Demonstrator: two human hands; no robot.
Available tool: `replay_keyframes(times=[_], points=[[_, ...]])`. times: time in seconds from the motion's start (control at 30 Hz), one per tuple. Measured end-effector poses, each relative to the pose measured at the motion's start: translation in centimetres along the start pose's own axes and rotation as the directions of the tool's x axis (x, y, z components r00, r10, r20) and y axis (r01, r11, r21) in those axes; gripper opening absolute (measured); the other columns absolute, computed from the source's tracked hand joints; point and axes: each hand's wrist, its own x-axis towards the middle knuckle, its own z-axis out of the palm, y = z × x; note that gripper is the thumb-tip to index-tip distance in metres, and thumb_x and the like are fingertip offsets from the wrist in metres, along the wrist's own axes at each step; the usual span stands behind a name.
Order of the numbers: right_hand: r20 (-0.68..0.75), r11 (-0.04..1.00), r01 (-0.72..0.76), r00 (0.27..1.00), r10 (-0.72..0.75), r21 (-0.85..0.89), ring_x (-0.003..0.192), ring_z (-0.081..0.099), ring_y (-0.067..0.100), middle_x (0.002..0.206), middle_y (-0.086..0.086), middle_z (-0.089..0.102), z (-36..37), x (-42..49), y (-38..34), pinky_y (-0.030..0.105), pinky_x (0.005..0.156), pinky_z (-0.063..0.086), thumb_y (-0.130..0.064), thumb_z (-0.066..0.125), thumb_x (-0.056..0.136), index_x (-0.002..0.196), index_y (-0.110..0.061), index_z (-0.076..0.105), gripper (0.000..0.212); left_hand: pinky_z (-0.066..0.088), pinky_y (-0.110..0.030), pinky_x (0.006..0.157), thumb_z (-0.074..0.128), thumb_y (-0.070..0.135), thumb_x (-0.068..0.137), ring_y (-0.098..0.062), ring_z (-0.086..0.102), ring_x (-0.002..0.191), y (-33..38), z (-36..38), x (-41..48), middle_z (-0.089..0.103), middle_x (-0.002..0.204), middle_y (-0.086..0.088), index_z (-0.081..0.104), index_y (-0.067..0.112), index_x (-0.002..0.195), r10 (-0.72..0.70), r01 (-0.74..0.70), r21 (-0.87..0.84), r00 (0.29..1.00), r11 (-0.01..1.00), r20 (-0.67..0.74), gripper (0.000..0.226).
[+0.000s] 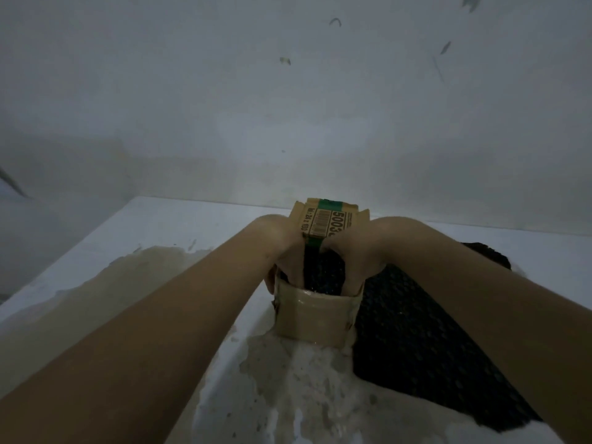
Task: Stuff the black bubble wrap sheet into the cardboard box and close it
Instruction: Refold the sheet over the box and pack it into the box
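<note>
Stuffing is the step in hand. On the worn white bench (179, 225), most of the black bubble wrap sheet (416, 347) lies spread to the right of the small tan cardboard box (314, 315), with only one end inside. The left hand (285, 261) and right hand (355, 261) reach into the box mouth onto the wrap; their fingertips are hidden, so pressing or pinching cannot be told. Judged next: feed in the remainder, then fold down the barcode-labelled flap (323, 219).

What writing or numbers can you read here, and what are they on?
"5003": large digits on the label on the cardboard box, cut off by the right hand.
Numbers under the barcode: too small to read.
Print along the edge of the flap: blurred, perhaps "24 x 100".
</note>
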Motion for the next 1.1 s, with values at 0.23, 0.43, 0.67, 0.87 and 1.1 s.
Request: replay_keyframes(times=[0.23,0.43,0.67,0.87,1.1], points=[[-0.191,0.998,0.056,0.980,-0.048,0.035,0.111,0.054,0.023,0.127,0.003,0.056,0.1,-2.3,-0.6,0.040,0.092,0.050,-0.044,0.082,0.069,0.132,-0.020,0.050,0.074,0.058,-0.029,0.079,0.076,0.048,0.073,-0.006,0.063,0.091,-2.7,1.7,-0.7,0.060,0.118,0.007,0.038,0.035,0.141,0.137,-0.126,-0.297,0.991,0.947,0.015,0.079],[-0.411,0.987,-0.050,0.911,-0.018,-0.153,0.094,0.061,0.022,0.106,0.002,0.065,1.3,-3.8,-0.8,0.037,0.084,0.049,-0.042,0.064,0.087,0.112,-0.019,0.061,0.034,0.061,-0.027,0.071,0.082,0.038,0.072,-0.013,0.056,0.102,-3.8,1.5,-1.1,0.042,0.132,0.006,0.034,0.030,0.148,0.180,-0.174,-0.386,0.983,0.906,-0.021,0.090],[-0.255,0.968,0.081,0.967,-0.018,0.237,0.079,0.050,0.007,0.101,-0.003,0.055,3.2,-4.5,-0.3,0.027,0.060,0.040,-0.069,0.044,0.083,0.128,-0.020,0.044,0.066,0.061,-0.032,0.072,0.067,0.033,0.084,-0.015,0.062,0.102,-4.9,2.8,-1.3,0.051,0.125,0.004,0.041,0.030,0.140,0.226,-0.228,-0.573,0.971,0.787,-0.076,0.062],[-0.276,0.974,0.086,0.961,-0.026,0.210,0.104,0.054,0.016,0.130,-0.003,0.052,4.3,-3.9,0.2,0.032,0.087,0.050,-0.072,0.072,0.059,0.139,-0.025,0.035,0.100,0.060,-0.028,0.067,0.052,0.015,0.094,-0.017,0.059,0.106,-5.0,3.1,-1.4,0.044,0.139,-0.002,0.032,0.037,0.148,0.163,-0.216,-0.603,0.976,0.768,-0.143,0.061],[-0.377,0.971,0.126,0.925,-0.042,0.201,0.096,0.054,0.017,0.113,-0.001,0.057,4.3,-3.3,1.6,0.032,0.079,0.050,-0.054,0.078,0.069,0.124,-0.023,0.045,0.071,0.057,-0.024,0.057,0.062,0.008,0.084,-0.017,0.063,0.084,-3.4,1.8,-0.5,0.049,0.120,-0.002,0.043,0.030,0.137,0.067,-0.166,-0.403,0.966,0.900,-0.250,0.061]])
